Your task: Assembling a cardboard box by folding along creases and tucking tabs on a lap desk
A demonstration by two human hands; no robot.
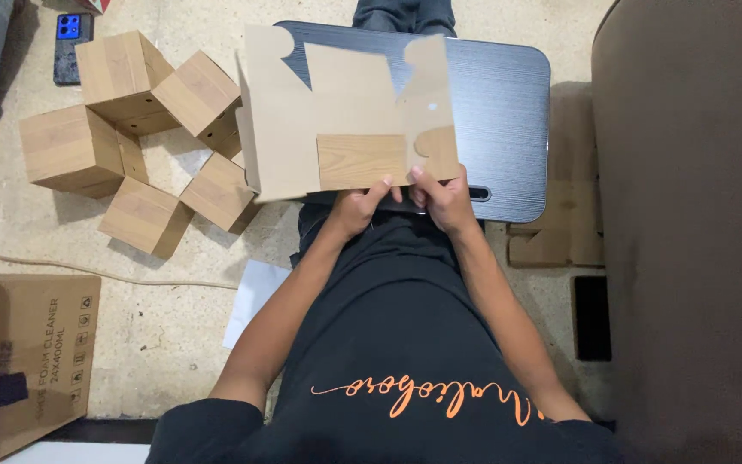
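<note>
We see both hands gripping the near edge of a flat cardboard cutout [337, 112], an unfolded box blank with curved tabs along its far edge and one wood-grain panel low in the middle. The left hand [355, 209] pinches the edge below that wood-grain panel, thumb on top and fingers curled beneath. The right hand [444, 199] is clamped on the edge just beside it, under the rounded tab on the right; the two hands nearly touch. The cutout is held up, slightly tilted, over a dark tabletop [508, 103] that sits across the person's lap, and it hides much of the tabletop's left half.

To the left, on the pale floor [173, 326], lie five finished wood-grain boxes [143, 129] in a loose cluster, some touching each other, the nearest one just beside the cutout's left edge. Beyond them a phone [70, 47] lies flat near the top edge of the view. A brown carton [32, 352] rests at lower left, and a white sheet of paper [251, 301] lies by the person's left arm. A thin cord [62, 271] runs across the floor. On the right stands what seems to be a brown sofa [689, 232], though we can only see part of it, with flat cardboard scraps [560, 223] between it and the tabletop.
</note>
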